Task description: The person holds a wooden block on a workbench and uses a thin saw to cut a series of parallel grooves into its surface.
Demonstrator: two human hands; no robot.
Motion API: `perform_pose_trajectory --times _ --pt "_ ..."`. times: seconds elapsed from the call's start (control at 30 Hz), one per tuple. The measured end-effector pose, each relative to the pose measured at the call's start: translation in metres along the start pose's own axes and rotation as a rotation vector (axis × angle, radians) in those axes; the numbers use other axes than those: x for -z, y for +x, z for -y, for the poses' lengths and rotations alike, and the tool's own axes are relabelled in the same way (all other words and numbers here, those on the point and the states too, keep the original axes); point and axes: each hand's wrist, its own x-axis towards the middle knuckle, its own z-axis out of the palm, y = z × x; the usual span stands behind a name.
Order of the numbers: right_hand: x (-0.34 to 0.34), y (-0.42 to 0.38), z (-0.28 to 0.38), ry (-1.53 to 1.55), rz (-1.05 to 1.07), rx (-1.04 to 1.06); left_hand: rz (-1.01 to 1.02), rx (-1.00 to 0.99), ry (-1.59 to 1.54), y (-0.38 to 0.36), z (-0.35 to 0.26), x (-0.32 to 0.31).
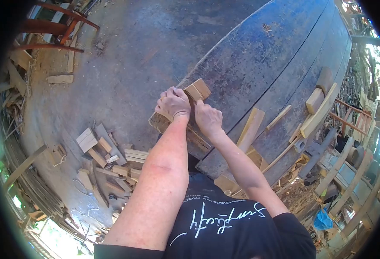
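Note:
At the near edge of the worn blue-grey plank workbench (pixel 259 56), both of my hands are close together. A short light-brown wooden block (pixel 197 90) sits on the bench just beyond them. My left hand (pixel 172 103) is closed with curled fingers against the left side of this block. My right hand (pixel 208 117) forms a fist at the block's near side, its thumb side towards the wood. Whatever lies inside the right fist is hidden. Beneath the wrists, the bench's rough front edge shows.
Wooden strips (pixel 251 128) and curved pieces (pixel 319 112) lie along the bench's right side. On the concrete floor at left are stacked offcuts (pixel 97 149) and a loose block (pixel 60 79). A red-brown chair frame (pixel 64 28) stands at upper left. Scrap wood piles up at right.

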Motion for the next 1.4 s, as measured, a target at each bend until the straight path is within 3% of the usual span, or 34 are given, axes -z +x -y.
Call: perform_pose_trajectory --times 0.23,0.43,0.7,0.9,1.03,1.27,1.4 --pt "0.022 -0.095 -0.044 -0.019 0.081 -0.045 0.028 0.024 0.012 0.001 -0.004 -0.004" --pt "0.002 -0.004 -0.001 -0.064 -0.008 -0.013 0.017 0.025 0.019 0.0 -0.002 -0.003" --pt "0.024 -0.093 -0.042 -0.029 0.005 -0.007 0.042 0.013 -0.025 -0.001 0.0 -0.002" --pt "0.01 -0.005 0.015 -0.099 0.015 -0.043 0.029 0.006 0.039 0.001 0.0 -0.004" --pt "0.019 -0.036 -0.004 0.094 -0.068 0.039 -0.002 0.002 -0.021 0.0 0.001 -0.005" --pt "0.007 -0.038 -0.011 0.174 -0.178 0.239 -0.041 -0.008 0.0 0.0 0.001 -0.005" --pt "0.001 -0.022 -0.007 -0.044 -0.156 0.165 -0.089 -0.013 -0.03 -0.001 0.001 -0.008"
